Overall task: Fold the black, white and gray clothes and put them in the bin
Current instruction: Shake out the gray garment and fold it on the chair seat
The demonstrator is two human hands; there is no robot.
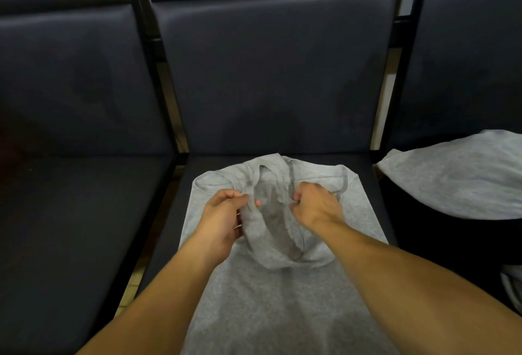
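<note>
A light gray tank top (271, 298) lies spread lengthwise on the middle dark seat (367, 174), its straps and neckline bunched at the far end. My left hand (223, 219) pinches the left strap fabric near the neckline. My right hand (316, 202) grips the right strap, fingers curled round the cloth. Both forearms reach in from the bottom of the view. A second gray garment (457, 174) lies heaped at the right on a dark shape (440, 241) that may be the bin; I cannot tell for sure.
Three dark padded seats stand side by side with black metal frames (158, 52) between them. The left seat (73, 213) holds nothing visible. A striped white and dark cloth edge (511, 287) shows at the far right. Pale floor shows through the seat gaps.
</note>
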